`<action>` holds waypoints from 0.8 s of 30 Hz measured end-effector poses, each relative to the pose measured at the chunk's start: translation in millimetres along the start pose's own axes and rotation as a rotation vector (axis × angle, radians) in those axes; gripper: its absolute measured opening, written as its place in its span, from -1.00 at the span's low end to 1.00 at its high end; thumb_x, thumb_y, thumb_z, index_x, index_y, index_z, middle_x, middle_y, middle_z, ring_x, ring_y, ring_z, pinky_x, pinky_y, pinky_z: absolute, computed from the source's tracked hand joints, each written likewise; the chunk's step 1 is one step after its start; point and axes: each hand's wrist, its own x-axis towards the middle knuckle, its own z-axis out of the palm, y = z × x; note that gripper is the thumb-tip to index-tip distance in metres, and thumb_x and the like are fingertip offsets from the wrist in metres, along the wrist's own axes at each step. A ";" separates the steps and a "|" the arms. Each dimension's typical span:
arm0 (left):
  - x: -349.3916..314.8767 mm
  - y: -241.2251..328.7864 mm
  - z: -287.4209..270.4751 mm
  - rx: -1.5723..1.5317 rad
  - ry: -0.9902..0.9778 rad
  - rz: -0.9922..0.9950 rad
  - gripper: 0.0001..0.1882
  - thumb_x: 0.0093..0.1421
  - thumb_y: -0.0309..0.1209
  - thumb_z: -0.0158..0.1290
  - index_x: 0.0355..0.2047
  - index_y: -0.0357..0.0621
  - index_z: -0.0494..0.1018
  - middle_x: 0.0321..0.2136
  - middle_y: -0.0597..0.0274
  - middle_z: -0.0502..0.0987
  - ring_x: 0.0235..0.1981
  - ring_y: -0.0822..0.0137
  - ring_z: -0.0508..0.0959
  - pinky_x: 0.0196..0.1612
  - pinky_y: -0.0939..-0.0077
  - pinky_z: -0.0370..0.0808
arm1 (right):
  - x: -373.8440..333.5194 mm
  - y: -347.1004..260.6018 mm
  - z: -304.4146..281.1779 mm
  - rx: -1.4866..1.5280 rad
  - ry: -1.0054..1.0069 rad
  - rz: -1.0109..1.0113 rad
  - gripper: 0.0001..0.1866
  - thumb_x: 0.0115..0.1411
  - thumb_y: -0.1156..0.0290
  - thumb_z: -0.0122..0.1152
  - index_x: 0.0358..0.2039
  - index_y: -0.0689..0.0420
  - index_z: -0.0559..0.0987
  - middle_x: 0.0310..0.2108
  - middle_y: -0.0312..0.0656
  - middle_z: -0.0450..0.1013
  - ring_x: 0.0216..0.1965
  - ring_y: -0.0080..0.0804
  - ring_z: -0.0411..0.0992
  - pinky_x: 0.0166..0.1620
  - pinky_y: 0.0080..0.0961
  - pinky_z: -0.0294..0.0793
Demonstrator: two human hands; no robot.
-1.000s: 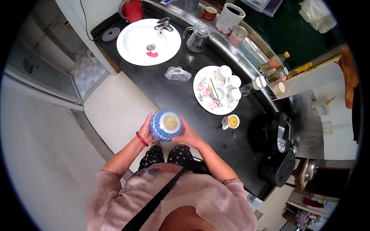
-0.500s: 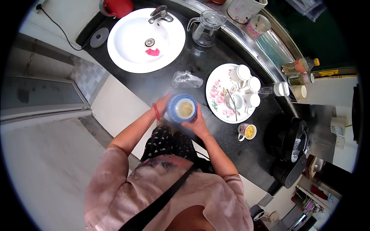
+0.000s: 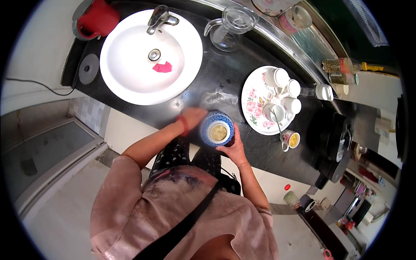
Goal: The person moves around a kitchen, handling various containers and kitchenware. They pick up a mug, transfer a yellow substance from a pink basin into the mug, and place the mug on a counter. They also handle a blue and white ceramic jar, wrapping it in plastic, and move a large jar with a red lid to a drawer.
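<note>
A blue-and-white patterned jar (image 3: 205,134) stands at the counter's near edge, its white mouth open and something pale inside. My right hand (image 3: 235,148) wraps round its right side, thumb toward the front. My left hand (image 3: 194,117) is at the jar's upper left; motion blurs its fingers, and I cannot tell whether they touch the jar. Just beyond the jar lies a crumpled clear plastic bag (image 3: 220,99). To the right, a white floral tray (image 3: 251,93) bears several white cups (image 3: 277,78), one with a spoon (image 3: 276,119) in it. A small cup of yellow bits (image 3: 293,139) stands beside the tray.
At the left is a white sink (image 3: 117,56) with a red scrap (image 3: 162,67) inside and a metal faucet (image 3: 161,19). A red kettle (image 3: 99,19), a grey lid (image 3: 89,69), a glass pitcher (image 3: 227,37) and a black appliance (image 3: 336,143) stand around the counter.
My left hand has come off the jar's left side and moved toward its upper left. My right hand still holds the jar. The whole view has shifted.
</note>
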 end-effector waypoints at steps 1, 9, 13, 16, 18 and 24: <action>3.8 1.1 -7.2 0.036 0.007 0.002 -0.77 0.08 -0.32 0.00 -0.33 -0.20 0.46 -0.49 0.05 0.51 -0.46 0.21 0.51 -0.35 0.48 0.41 | -1.6 -1.4 1.2 0.021 0.003 0.004 0.18 -0.34 0.74 0.35 0.22 0.03 -0.19 0.12 -0.16 0.10 0.08 -0.37 0.17 0.07 -0.42 0.28; 97.5 18.3 -35.9 0.230 -0.008 0.255 -0.74 -0.13 -0.37 0.13 -0.36 -0.13 0.48 -0.42 0.15 0.48 -0.25 0.21 0.41 -0.18 0.42 0.36 | -4.2 -5.8 -23.8 0.102 0.034 0.144 -0.12 -0.21 0.71 0.28 0.16 0.11 0.12 0.06 -0.17 0.21 0.02 -0.40 0.24 -0.02 -0.47 0.35; 115.8 -2.4 -16.2 0.538 -0.235 0.328 -0.64 -0.15 -0.35 0.17 -0.29 -0.18 0.43 -0.44 0.18 0.49 -0.30 0.28 0.43 -0.22 0.46 0.38 | -10.2 -13.5 -35.2 0.055 0.286 0.121 -0.45 -0.08 0.61 0.21 0.00 0.22 0.34 -0.11 -0.10 0.37 -0.13 -0.42 0.36 -0.08 -0.54 0.37; 103.1 29.5 -42.2 -0.212 -0.337 -0.149 -0.73 -0.04 -0.38 0.11 -0.31 -0.19 0.42 -0.47 0.21 0.50 -0.37 0.36 0.47 -0.27 0.54 0.39 | -11.2 -18.4 -39.3 0.180 0.444 0.093 -0.63 0.00 0.59 0.15 -0.11 0.26 0.43 -0.23 -0.17 0.43 -0.22 -0.51 0.39 -0.14 -0.61 0.38; 93.1 36.8 -58.4 -0.638 -0.353 -0.189 -0.82 0.00 -0.43 0.07 -0.36 -0.19 0.41 -0.49 0.24 0.50 -0.45 0.41 0.48 -0.30 0.58 0.40 | -10.1 -41.1 -40.2 0.194 0.498 0.064 -0.73 0.04 0.57 0.12 -0.19 0.27 0.46 -0.29 -0.21 0.45 -0.25 -0.56 0.38 -0.17 -0.64 0.37; 49.3 95.5 -92.8 -1.371 -0.536 -0.044 -0.88 0.12 -0.51 -0.07 -0.30 -0.15 0.36 -0.34 0.27 0.45 -0.26 0.44 0.44 -0.20 0.53 0.38 | 10.8 -103.8 -28.0 0.461 0.452 -0.065 -0.75 0.12 0.47 0.05 -0.17 0.25 0.44 -0.28 -0.20 0.43 -0.32 -0.52 0.39 -0.28 -0.63 0.39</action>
